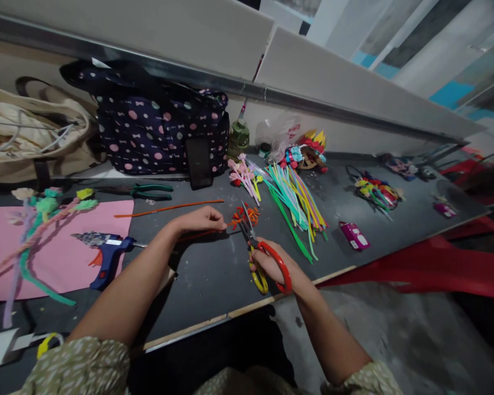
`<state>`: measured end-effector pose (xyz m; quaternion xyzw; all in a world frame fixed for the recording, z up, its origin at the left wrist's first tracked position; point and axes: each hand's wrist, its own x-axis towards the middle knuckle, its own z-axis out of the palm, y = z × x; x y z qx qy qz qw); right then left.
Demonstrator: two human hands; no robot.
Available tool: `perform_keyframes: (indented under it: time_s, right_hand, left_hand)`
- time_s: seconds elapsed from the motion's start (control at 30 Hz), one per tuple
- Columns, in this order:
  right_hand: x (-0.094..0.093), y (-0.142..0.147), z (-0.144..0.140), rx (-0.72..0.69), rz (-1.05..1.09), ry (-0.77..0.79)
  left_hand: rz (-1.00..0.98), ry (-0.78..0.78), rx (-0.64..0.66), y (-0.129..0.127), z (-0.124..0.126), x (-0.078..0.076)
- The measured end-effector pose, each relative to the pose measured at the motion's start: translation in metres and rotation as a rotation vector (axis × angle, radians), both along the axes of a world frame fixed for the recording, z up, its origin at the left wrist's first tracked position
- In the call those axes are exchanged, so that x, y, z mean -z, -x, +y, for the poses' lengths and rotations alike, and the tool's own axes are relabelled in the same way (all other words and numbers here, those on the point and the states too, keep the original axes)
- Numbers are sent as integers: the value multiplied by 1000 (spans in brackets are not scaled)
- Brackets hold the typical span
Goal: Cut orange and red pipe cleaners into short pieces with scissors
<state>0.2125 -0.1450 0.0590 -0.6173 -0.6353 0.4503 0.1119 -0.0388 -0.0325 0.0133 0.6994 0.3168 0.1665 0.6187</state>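
Note:
My left hand [203,219] pinches an orange pipe cleaner [195,235] over the dark tabletop. Its short end sticks out past the fingertips, toward the blades. With my right hand [278,263] I grip a pair of scissors [275,258] that has one red and one yellow handle. The blades are spread and point away from me, close to that short end; I cannot tell whether they touch it. Just behind the blades lies a small heap of cut orange pieces [251,215]. Another orange pipe cleaner [168,208] lies beyond my left hand.
Colourful pipe cleaners [294,200] lie right of the heap. On the left are a blue glue gun [111,258], green-handled pliers [148,192] and pipe-cleaner flowers [45,211] on pink paper [80,271]. A phone [198,163] leans against a dark patterned bag [156,123]. A purple box [354,236] sits to the right.

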Motion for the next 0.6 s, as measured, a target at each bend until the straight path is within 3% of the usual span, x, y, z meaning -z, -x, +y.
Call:
perform_keyframes:
  time_s: [0.23,0.6]
  right_hand:
    - [-8,8,4,-89,-115,-63]
    - [-13,14,5,-119,-165,-79]
  left_hand:
    - [-17,16,10,-1,0,-2]
    - [-17,29,3,-6,-3,-3]
